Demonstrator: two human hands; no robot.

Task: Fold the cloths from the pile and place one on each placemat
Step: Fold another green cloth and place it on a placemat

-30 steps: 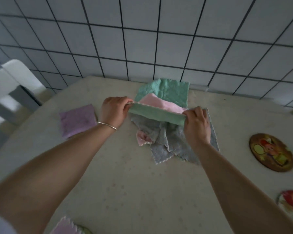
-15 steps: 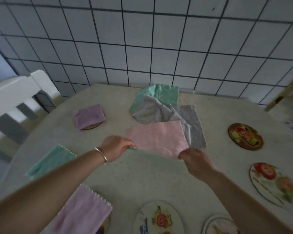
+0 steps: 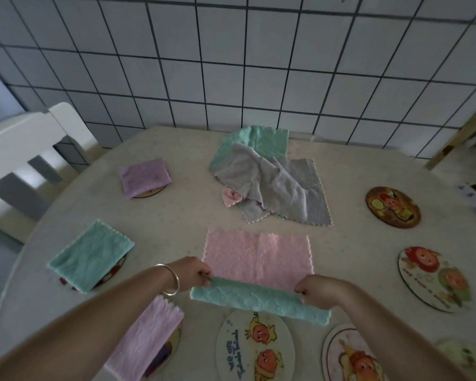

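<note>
Left hand (image 3: 193, 274) and right hand (image 3: 318, 291) are each pinching a near corner of the pink-and-green cloth (image 3: 257, 259), lying flat on the table (image 3: 176, 224), near edge folding over. Pile (image 3: 270, 185) is sitting farther back.

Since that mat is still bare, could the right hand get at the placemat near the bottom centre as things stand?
Probably yes: the right hand sits just above that placemat, with nothing between. But it is gripping the pink and green cloth, held with the left hand.
</note>
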